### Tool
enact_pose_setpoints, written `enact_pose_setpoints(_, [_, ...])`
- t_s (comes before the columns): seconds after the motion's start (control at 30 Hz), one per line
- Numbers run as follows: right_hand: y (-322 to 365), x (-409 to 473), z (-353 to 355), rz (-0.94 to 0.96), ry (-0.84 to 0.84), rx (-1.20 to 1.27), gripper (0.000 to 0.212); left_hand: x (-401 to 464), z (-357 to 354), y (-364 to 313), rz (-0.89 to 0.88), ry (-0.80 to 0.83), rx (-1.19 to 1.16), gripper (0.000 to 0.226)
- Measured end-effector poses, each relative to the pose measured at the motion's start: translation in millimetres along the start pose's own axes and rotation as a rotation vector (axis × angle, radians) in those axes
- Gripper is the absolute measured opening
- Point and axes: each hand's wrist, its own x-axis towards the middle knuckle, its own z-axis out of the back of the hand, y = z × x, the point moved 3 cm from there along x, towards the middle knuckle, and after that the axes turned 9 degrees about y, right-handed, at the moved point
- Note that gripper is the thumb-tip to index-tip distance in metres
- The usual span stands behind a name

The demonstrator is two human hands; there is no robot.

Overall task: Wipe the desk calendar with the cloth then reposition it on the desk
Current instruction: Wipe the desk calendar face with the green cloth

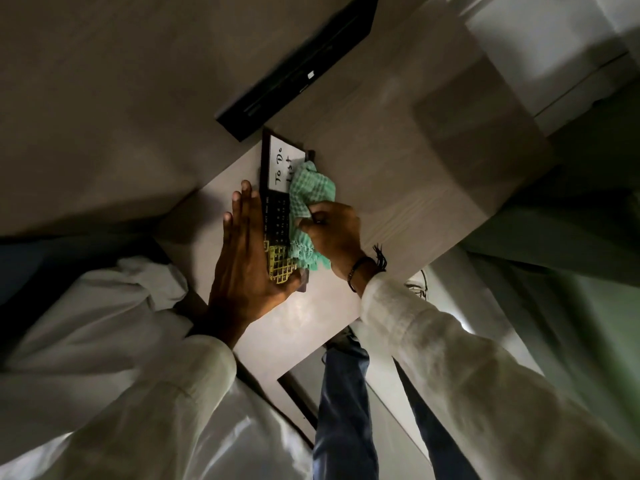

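The desk calendar (277,188) is a dark-framed board with a white "To Do List" panel, a black date grid and a gold grid at its near end. It lies on the pale wooden desk (398,188). My left hand (242,265) lies flat along its left edge, fingers straight, thumb under the near end, holding it steady. My right hand (332,233) grips a bunched green checked cloth (310,199) and presses it on the calendar's right side, covering part of the white panel and the grid.
A black flat device (298,67) lies on the desk just beyond the calendar's far end. The desk's edge runs close behind my wrists, with my jeans-clad legs (346,410) and the floor below. The scene is dim.
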Motion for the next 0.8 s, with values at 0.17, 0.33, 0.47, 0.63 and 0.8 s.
enact_pose_setpoints(0.17, [3.3, -3.8, -1.6, -0.001, 0.13, 0.096, 0.011, 2.0, -1.8, 1.5, 0.007, 0.01, -0.005, 0.125])
enact_pose_setpoints(0.33, [5.4, -5.2, 2.6, -0.061, 0.066, 0.049, 0.015, 1.0, -3.1, 1.0, 0.022, 0.026, -0.024, 0.134])
enact_pose_setpoints(0.47, [12.7, -10.0, 5.1, -0.143, 0.197, 0.233, 0.019, 0.5, -2.8, 2.5, 0.032, 0.04, -0.03, 0.132])
enact_pose_setpoints(0.63, [31.4, 9.1, 43.1, -0.065, 0.137, 0.051, 0.027, 3.1, -1.3, 0.8, 0.034, 0.055, -0.036, 0.128])
enact_pose_setpoints(0.8, [73.7, 41.8, 127.2, 0.209, 0.001, -0.372, 0.012, 1.9, 0.4, -2.8, 0.035, 0.051, -0.034, 0.128])
